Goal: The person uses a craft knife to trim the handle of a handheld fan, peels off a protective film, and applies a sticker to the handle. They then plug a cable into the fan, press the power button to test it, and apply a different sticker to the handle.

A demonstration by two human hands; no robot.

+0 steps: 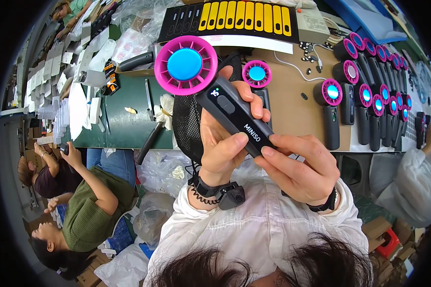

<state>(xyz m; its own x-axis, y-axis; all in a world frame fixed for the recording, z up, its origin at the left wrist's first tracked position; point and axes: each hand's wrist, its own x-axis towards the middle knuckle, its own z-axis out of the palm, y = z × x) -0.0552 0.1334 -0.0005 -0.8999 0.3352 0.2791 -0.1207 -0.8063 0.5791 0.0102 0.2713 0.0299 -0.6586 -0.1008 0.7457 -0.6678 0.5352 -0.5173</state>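
A dark grey handheld fan (232, 115) with a magenta ring head and a bright blue centre tilts across the space in front of me. Its head points to the upper left, and a small green light glows above the oval button. My left hand (215, 148) is wrapped round the handle, thumb on the front and fingers over the far side. At the handle's lower end, the fingers of my right hand (306, 165) pinch the tip. What lies under those fingertips is hidden. Behind my left hand, a similar fan (257, 74) lies on the brown board.
Several more fans (333, 95) lie in rows at the right. A black sheet with yellow strips (246, 16) is at the back, near a white cable (294, 65). Black mesh (184, 119) and a cloth-headed tool (150, 143) are left. A co-worker in green (91, 196) sits there.
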